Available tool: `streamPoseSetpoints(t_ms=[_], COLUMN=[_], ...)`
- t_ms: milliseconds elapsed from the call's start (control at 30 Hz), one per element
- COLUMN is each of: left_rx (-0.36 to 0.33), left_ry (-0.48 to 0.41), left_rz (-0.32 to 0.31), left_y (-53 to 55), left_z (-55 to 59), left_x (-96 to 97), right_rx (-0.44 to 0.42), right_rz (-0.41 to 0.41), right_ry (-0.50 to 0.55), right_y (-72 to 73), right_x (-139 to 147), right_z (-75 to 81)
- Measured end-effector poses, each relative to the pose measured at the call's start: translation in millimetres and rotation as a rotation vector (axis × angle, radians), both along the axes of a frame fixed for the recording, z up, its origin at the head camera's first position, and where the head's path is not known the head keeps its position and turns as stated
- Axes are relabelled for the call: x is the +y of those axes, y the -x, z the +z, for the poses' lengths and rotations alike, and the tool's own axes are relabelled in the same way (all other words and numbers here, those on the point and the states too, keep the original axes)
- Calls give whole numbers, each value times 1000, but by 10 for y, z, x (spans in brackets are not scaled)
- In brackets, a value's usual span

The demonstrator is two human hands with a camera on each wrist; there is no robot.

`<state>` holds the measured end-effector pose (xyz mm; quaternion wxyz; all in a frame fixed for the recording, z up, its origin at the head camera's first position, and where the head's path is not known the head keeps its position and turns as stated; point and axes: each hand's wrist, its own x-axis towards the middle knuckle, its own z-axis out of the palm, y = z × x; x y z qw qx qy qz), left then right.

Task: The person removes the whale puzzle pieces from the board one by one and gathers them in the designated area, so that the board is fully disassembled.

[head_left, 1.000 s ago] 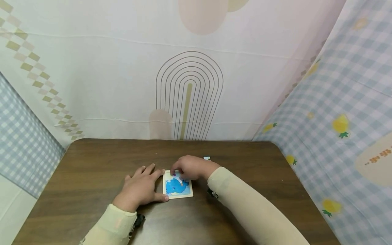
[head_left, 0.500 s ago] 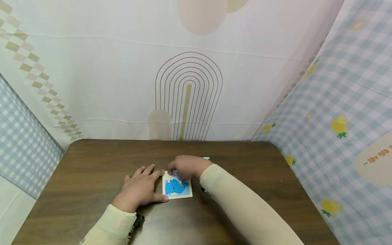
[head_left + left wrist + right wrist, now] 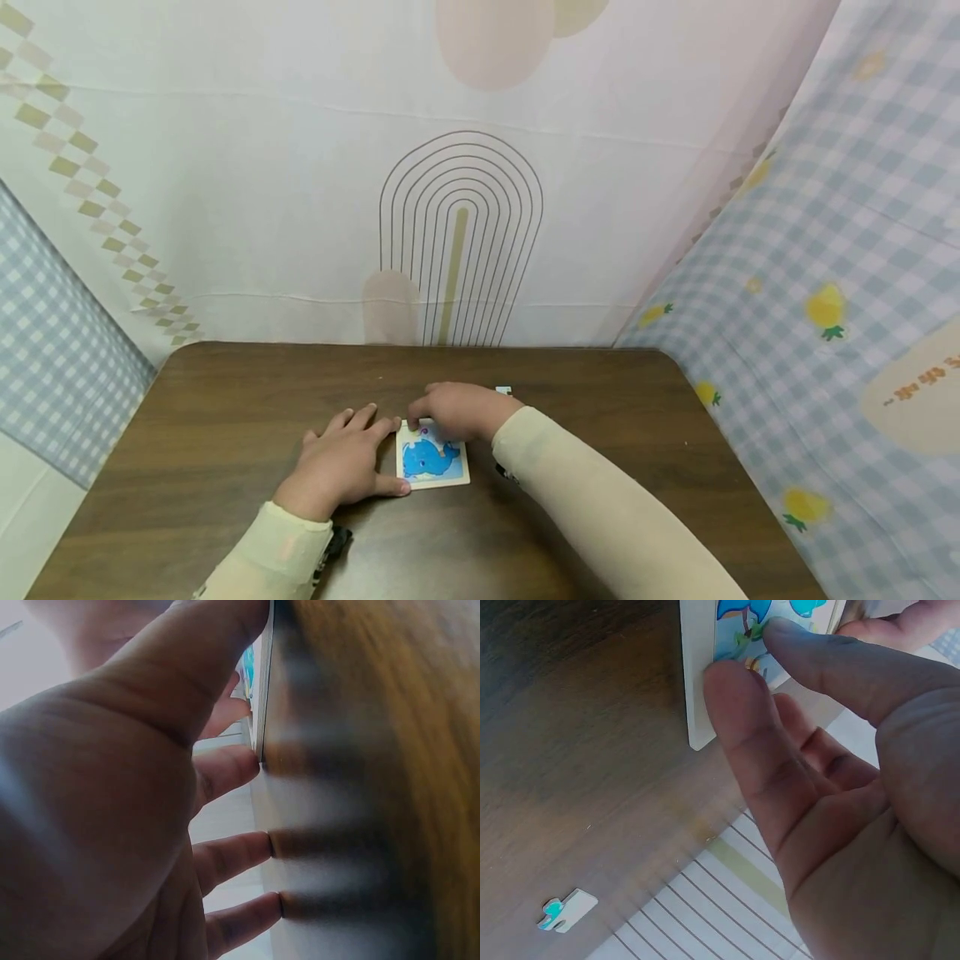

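Note:
A small square jigsaw puzzle (image 3: 432,461) with a blue whale in a pale frame lies flat on the table. My left hand (image 3: 341,462) is spread at its left side, thumb at the lower left corner and forefinger at the upper left. In the left wrist view, the thumb and forefinger (image 3: 229,769) meet the frame's edge. My right hand (image 3: 461,411) reaches over the puzzle's top right part, covering it in the head view. In the right wrist view, its thumb (image 3: 802,649) and forefinger (image 3: 739,694) touch the picture near a green sprout, with a gap between the tips.
A loose puzzle piece (image 3: 503,390), pale with a bit of turquoise, lies beyond my right wrist. The brown wooden table (image 3: 247,400) ends at a patterned white cloth (image 3: 300,208) behind. A checked blue cloth (image 3: 772,333) hangs along the right side.
My right hand has shifted slightly left over the puzzle, and its forefinger has moved toward the upper left corner. The left hand keeps its place against the frame.

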<state>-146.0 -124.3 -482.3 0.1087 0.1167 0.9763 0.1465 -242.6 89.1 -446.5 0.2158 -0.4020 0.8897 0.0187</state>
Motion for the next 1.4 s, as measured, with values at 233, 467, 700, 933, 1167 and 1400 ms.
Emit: streamPoseSetpoints(t_ms=[233, 467, 700, 933, 1167, 1400], left_rx=[-14, -16, -24, -9, -23, -21], left_ry=[-16, -13, -10, -10, -13, -13], left_rz=[5, 4, 0, 0, 4, 5], left_y=[-11, -11, -7, -8, -2, -9], left_z=[-1, -2, 15, 28, 33, 35], left_x=[8, 14, 25, 32, 29, 12], right_rx=[2, 5, -4, -6, 51, 34], right_rz=[18, 22, 0, -41, 12, 16], right_ry=[-7, -22, -37, 40, 168, 334], right_y=[-21, -35, -50, -92, -105, -134], right_x=[-12, -59, -73, 9, 182, 322], right_z=[-9, 30, 49, 5, -154, -310])
